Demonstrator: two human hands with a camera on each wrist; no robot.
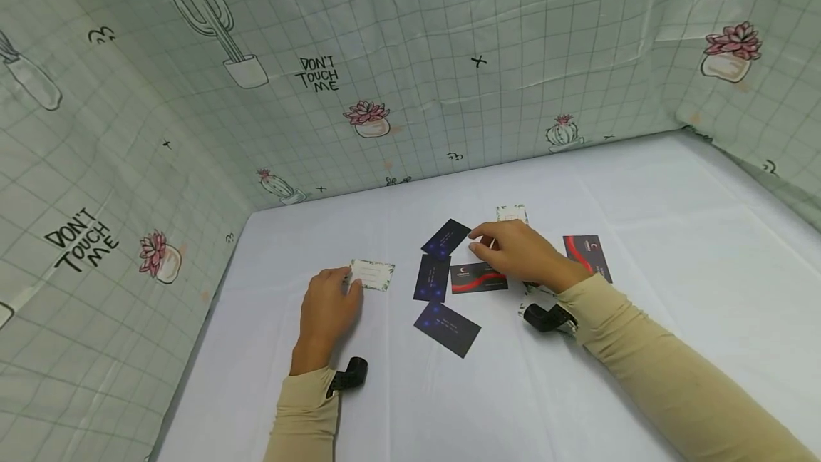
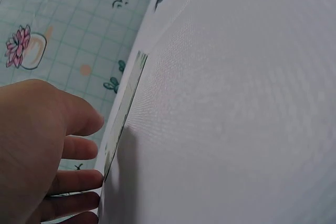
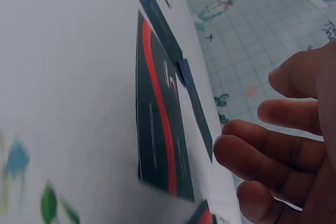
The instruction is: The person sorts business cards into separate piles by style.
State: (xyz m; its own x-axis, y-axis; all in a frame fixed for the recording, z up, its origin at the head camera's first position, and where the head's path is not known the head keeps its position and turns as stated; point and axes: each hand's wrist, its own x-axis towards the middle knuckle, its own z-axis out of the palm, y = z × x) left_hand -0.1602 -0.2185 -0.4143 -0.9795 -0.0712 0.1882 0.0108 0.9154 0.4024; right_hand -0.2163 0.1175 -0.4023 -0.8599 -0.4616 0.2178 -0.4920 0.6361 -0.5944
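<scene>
White, leaf-edged card (image 1: 372, 274) on the white tablecloth (image 1: 673, 234) is touched at its near edge by the left hand (image 1: 328, 309), fingers loosely extended, while the right hand (image 1: 518, 254) is held, fingers relaxed and slightly apart, over the black-and-red card (image 1: 477, 279); card print cannot be read, wall cloth (image 1: 317, 74) is lettered "DON'T TOUCH ME".

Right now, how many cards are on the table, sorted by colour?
White cards with leafy borders: 2, one at the left hand, one beyond the right hand
Dark blue cards: 3
Black cards with red swoosh: 2
Total: 7, unless the right hand hides more.
</scene>
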